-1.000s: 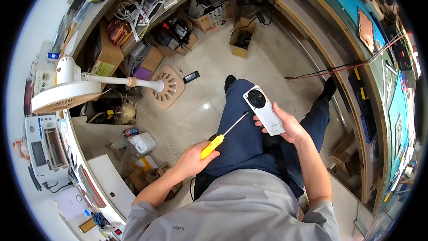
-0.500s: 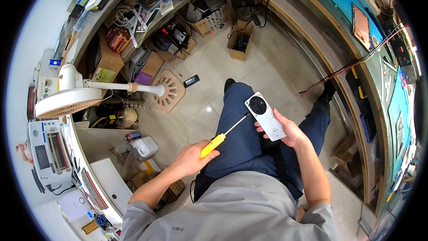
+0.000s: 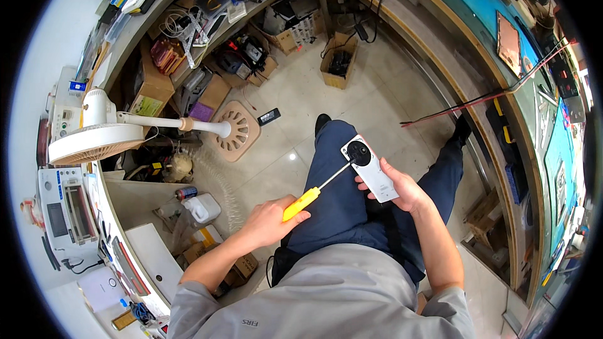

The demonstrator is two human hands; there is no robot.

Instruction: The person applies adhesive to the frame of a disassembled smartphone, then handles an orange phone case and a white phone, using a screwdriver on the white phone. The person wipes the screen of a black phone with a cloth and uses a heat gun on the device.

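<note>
My right hand (image 3: 402, 189) holds a white phone (image 3: 370, 166) back-side up, with a round black camera ring at its far end. My left hand (image 3: 267, 221) grips a screwdriver (image 3: 317, 191) by its yellow handle. The metal tip touches the phone's near-left edge, just below the camera ring. Both hands hover over my lap, above dark blue trousers (image 3: 342, 213).
A white pedestal fan (image 3: 94, 132) stands to the left on a tiled floor (image 3: 295, 94). Cardboard boxes (image 3: 339, 59) and cluttered shelves line the far side. A curved workbench (image 3: 534, 107) with a blue mat runs along the right. A white jug (image 3: 202, 208) sits below left.
The view has shifted slightly. The screwdriver tip has closed in on the phone's edge while the phone stays in my right hand.
</note>
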